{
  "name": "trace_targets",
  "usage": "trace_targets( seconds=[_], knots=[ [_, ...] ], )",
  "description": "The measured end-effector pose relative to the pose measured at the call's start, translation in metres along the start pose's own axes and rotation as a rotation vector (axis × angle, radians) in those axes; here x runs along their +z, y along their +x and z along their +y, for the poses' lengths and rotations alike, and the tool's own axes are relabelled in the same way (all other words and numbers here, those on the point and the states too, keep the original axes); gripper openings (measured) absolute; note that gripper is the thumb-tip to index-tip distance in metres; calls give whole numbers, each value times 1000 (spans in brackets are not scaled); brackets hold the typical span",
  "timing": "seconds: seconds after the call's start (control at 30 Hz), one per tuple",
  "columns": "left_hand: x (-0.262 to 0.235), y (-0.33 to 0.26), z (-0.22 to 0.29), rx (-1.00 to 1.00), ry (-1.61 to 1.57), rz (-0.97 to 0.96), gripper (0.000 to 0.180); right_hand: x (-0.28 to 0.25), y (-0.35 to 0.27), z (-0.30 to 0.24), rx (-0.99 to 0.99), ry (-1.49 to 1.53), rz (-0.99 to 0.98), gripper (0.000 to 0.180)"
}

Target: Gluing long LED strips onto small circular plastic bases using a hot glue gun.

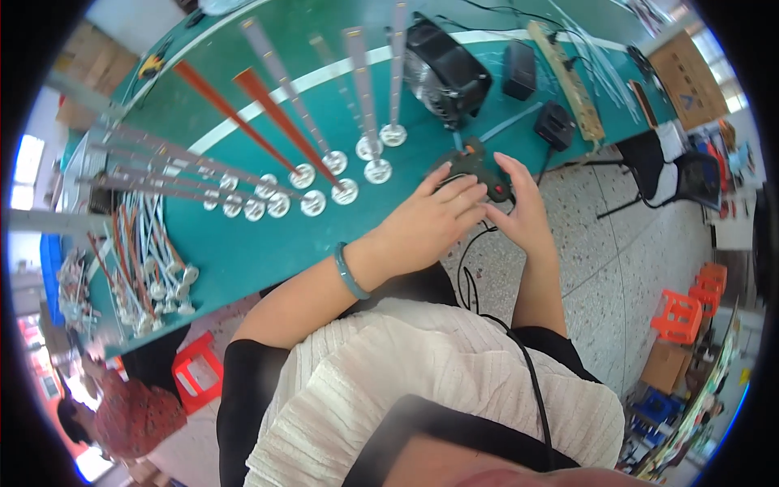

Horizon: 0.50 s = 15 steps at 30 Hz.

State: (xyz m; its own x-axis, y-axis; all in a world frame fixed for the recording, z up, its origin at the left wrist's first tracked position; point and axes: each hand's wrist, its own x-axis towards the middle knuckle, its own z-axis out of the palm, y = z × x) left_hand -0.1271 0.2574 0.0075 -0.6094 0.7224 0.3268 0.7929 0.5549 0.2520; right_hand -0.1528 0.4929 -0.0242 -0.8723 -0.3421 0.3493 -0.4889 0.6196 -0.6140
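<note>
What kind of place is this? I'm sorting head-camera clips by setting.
Probably a small assembly workshop. A green workbench carries rows of upright rods on round bases, both hands hold a corded black tool, and orange plastic stools stand on the floor.

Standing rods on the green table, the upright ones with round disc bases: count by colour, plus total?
Orange rods: 2
Silver or clear rods: about 12; the left ones overlap, so this is approximate
Total: about 14

The loose pile at the table's left end is not counted.
</note>
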Motion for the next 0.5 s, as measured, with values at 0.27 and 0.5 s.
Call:
trace_targets(
  seconds=[0.27, 0.5],
  knots=[
    [-72, -97, 5, -191, -476, 132, 37, 29, -3, 11, 90, -52, 109, 69],
    [-119, -234, -10, -559, -391, 579, 27, -6, 12, -4, 120, 140, 59, 87]
  ],
)
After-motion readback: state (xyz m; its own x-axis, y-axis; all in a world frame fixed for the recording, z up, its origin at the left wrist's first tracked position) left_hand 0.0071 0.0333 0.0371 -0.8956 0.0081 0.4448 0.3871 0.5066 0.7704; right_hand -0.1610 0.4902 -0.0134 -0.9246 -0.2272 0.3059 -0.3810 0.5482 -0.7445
